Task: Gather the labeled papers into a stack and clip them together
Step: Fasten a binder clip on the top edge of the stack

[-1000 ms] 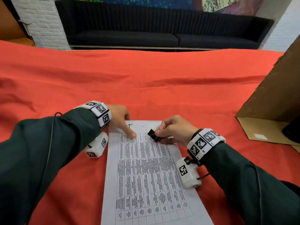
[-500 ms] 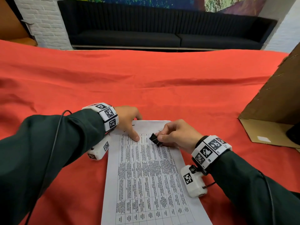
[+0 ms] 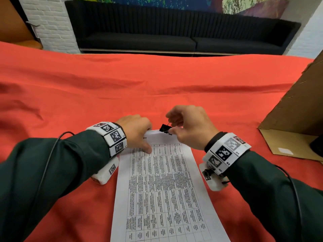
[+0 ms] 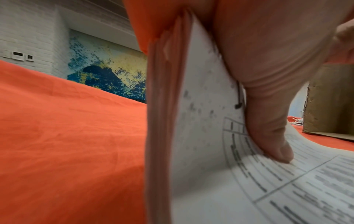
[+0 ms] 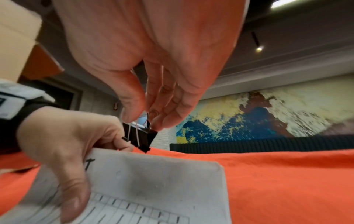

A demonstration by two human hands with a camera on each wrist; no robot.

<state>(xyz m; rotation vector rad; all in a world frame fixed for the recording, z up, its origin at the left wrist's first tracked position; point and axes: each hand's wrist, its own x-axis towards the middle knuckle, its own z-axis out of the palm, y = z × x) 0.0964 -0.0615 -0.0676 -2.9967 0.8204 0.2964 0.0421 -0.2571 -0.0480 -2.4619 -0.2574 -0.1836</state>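
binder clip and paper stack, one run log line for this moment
left hand holds paper stack top lifted | right hand pinches binder clip at top edge | not clipped yet

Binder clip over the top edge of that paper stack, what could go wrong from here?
1. The right hand pinches the binder clip only by its wire handles, so it could slip or snap shut before it seats.
2. The left hand lifts the stack at one corner, and the left wrist view shows the sheet edges fanned, so some may escape the clip.
3. The left hand's fingers sit close to the clip and could get nipped.
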